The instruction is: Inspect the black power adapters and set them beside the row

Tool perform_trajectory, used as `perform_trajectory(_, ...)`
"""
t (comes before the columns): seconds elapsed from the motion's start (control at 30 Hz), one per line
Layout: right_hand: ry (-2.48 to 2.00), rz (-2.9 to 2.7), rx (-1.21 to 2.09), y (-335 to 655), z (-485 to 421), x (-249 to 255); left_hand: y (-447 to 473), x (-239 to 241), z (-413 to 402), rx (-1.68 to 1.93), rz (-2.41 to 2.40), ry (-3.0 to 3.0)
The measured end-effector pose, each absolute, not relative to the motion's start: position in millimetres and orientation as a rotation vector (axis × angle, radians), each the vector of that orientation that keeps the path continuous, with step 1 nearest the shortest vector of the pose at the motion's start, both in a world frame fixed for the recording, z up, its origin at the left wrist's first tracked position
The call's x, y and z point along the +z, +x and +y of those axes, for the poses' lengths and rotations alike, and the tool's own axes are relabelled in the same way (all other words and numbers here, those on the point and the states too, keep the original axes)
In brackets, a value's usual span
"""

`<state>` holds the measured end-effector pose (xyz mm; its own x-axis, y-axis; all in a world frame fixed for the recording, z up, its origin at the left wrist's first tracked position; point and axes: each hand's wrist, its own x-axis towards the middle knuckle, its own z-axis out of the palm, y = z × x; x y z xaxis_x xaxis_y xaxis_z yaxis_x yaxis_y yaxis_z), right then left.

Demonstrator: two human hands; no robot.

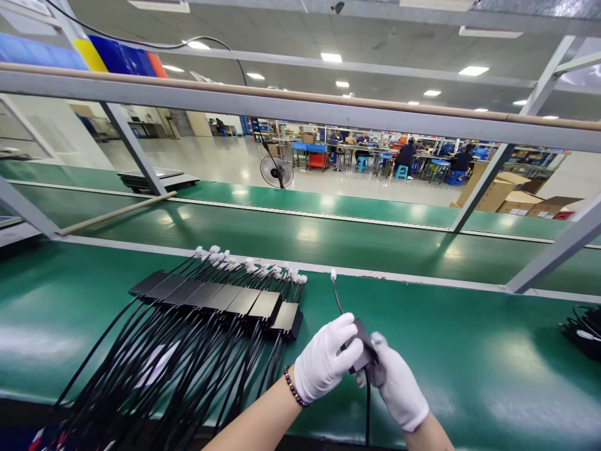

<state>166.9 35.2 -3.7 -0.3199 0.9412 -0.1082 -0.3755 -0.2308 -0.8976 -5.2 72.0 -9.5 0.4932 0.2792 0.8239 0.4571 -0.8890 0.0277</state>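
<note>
Both my hands wear white gloves and hold one small black power adapter box point(361, 352) above the green bench. My left hand point(328, 356) is closed on its left side, fingers bent over the top. My right hand point(397, 379) grips it from the right; some of its fingers are hidden behind the box. A black cable with a white connector point(333, 275) runs from the box toward the back, and another cable point(368, 407) hangs toward me. Left of my hands lies a row of similar black boxes point(206, 295), with white plugs point(253, 268) at the back and cables toward me.
A white paper slip point(158, 364) lies under the cables. More black cables point(585, 332) are at the right edge. A metal frame point(300, 103) crosses ahead, with slanted posts on both sides. Beyond it are a fan point(277, 171), cardboard boxes point(493, 191) and several seated people.
</note>
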Motion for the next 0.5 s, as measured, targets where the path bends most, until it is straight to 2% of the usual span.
perform_trajectory(0.1, -0.959, -1.216, 1.513, 163.9, 36.5, 2.7, -3.8, -17.0, 64.6, -1.624, -0.984, -2.545)
perform_trajectory(0.27, -1.045, -1.173, 1.457, 159.8, 36.7, -1.0, 5.9, -10.1, 44.2, -2.793, -2.094, -2.67)
perform_trajectory(0.37, -1.047, -1.17, 1.475, 158.1, 34.9, -0.4, 12.2, 1.1, 34.2, -2.899, -2.362, -2.793)
perform_trajectory(0.5, -1.199, -1.331, 1.379, 159.6, 35.3, 0.2, 18.0, 1.7, 29.6, -2.93, -2.325, -2.744)
